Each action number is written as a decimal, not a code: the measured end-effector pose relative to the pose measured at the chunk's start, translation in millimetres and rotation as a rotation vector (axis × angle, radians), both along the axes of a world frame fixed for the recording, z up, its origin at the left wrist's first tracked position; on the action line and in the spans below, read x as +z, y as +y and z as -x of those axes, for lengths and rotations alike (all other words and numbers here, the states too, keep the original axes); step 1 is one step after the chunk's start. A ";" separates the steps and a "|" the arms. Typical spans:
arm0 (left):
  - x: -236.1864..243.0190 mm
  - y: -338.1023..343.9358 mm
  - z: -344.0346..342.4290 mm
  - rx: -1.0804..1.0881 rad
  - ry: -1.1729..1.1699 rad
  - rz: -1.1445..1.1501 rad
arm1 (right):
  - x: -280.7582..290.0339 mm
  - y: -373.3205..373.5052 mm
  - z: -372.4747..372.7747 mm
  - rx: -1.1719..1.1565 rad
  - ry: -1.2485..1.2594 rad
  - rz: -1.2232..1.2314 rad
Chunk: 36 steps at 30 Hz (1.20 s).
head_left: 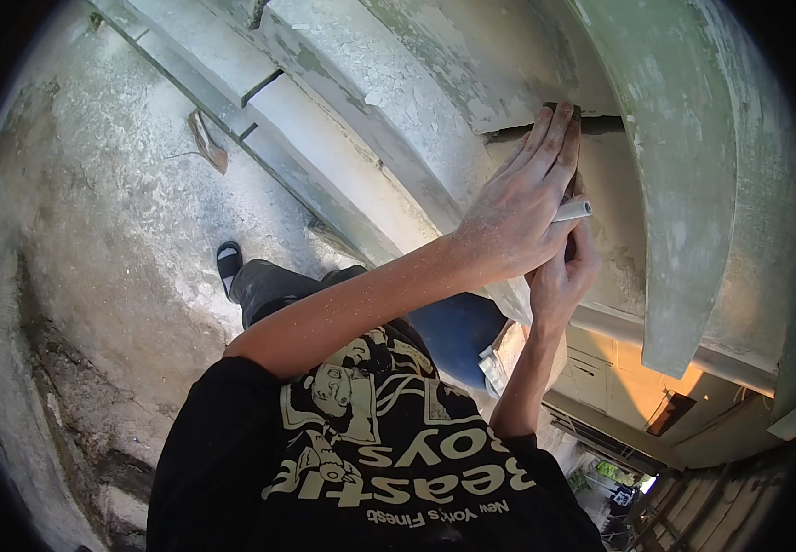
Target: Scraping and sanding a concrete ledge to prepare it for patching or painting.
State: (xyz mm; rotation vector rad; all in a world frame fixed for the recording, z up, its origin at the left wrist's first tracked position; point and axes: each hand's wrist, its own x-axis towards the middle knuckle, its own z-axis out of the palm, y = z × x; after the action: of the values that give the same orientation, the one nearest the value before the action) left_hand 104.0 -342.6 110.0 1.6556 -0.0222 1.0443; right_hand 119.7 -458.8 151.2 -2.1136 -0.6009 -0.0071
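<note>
My left hand [522, 207] reaches up to a weathered wall panel [462, 64] with pale green, flaking paint. Its fingers are stretched out together and press on a dark, narrow piece [577, 112] at a dark slot [607, 125] in the panel. Out of the grip by the left thumb sticks a light grey, tube-like piece [572, 211] with a hollow end. Just below, my right hand [563, 281] is curled in around the lower part of the dark piece. Whether the grey and dark pieces are joined is hidden by the hands. Pale dust covers the left hand and forearm.
A curved green board [683, 202] stands right of the hands. Long pale ledges [324, 129] run off to the upper left. A dried leaf-like scrap [206, 143] lies on the rough concrete floor [131, 230]. Something blue [458, 336] is below the forearm.
</note>
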 end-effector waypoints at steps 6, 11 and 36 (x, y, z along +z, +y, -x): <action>-0.9 2.7 -2.3 0.003 0.016 -0.028 | 2.7 -2.7 -6.4 0.023 -0.049 0.042; -6.7 -4.9 0.8 0.033 0.010 -0.021 | 8.7 5.2 6.1 -0.037 -0.024 0.040; -1.3 5.1 1.2 0.020 -0.006 -0.131 | -4.8 0.7 -0.3 0.062 0.125 -0.097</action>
State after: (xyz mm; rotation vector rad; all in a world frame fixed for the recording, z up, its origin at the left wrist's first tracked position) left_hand 102.8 -337.5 108.7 1.7742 -0.0794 1.0820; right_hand 120.0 -458.1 146.4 -1.9848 -0.5793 0.1276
